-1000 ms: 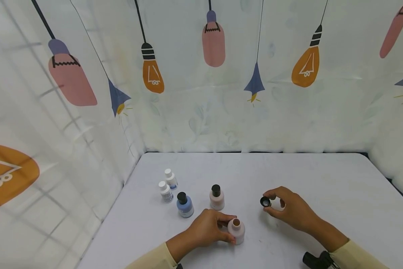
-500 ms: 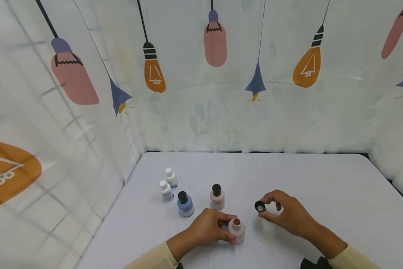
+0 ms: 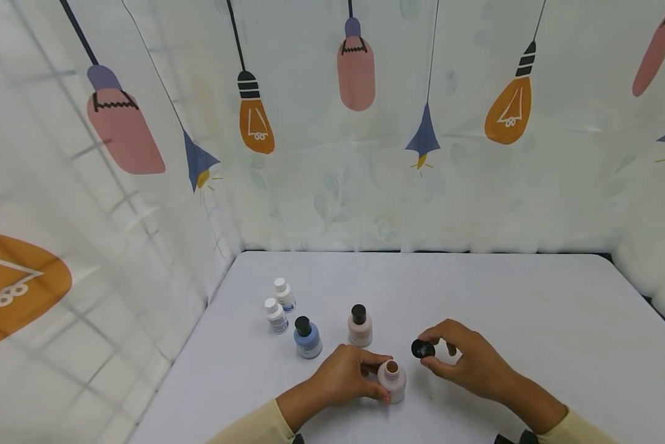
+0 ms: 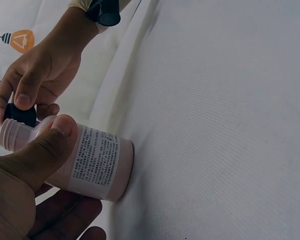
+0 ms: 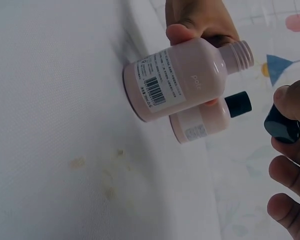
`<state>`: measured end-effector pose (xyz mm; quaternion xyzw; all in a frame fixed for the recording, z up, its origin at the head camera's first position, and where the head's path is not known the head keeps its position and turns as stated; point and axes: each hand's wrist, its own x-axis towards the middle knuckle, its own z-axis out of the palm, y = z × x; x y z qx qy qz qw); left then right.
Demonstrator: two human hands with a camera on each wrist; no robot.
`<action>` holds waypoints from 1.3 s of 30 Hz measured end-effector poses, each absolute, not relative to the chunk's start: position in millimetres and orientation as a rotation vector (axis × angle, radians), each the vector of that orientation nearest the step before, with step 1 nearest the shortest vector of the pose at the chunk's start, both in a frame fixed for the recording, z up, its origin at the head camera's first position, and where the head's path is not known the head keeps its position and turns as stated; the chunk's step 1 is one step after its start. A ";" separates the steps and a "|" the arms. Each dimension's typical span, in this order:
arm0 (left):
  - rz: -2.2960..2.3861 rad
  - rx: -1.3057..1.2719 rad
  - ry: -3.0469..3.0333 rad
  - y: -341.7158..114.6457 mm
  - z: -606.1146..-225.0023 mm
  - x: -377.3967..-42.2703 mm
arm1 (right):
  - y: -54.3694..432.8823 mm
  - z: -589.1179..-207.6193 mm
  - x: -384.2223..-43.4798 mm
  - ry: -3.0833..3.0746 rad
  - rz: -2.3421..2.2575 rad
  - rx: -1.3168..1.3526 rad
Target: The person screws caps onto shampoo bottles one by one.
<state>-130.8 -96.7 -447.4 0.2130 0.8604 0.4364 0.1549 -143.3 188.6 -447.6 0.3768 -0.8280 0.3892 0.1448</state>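
My left hand (image 3: 346, 376) grips a pale pink bottle (image 3: 393, 383) round its body, thumb on the near side. The bottle stands upright on the table with its threaded neck uncovered. In the left wrist view its label (image 4: 96, 159) carries small print; a barcode shows in the right wrist view. Just right of the bottle, my right hand (image 3: 473, 361) pinches a black screw cap (image 3: 423, 349) between thumb and fingers. The cap is raised off the table and apart from the neck. Behind the left hand stands a second pale pink bottle (image 3: 360, 327), its black cap on.
A blue bottle (image 3: 307, 338) with a black cap stands left of the second pink one. Two small white bottles (image 3: 277, 316) are behind it to the left. The white table (image 3: 504, 283) shows faint yellowish specks near the hands. Printed fabric walls (image 3: 310, 203) surround it.
My right hand has moved left with the black cap, closer to the uncapped bottle. The cap's hollow underside, visible before, has turned out of the head view. My left hand stays put.
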 end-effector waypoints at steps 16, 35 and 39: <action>1.238 0.595 2.468 -96.3 -446.0 -130.0 | 175.5 -450.2 -139.8 -2.383 1.123 1.214; 1.198 0.618 2.489 -97.4 -446.2 -131.6 | 167.8 -445.1 -136.6 -2.368 1.169 1.242; 1.199 0.631 2.489 -97.5 -446.8 -132.1 | 166.8 -443.9 -136.6 -2.337 1.176 1.267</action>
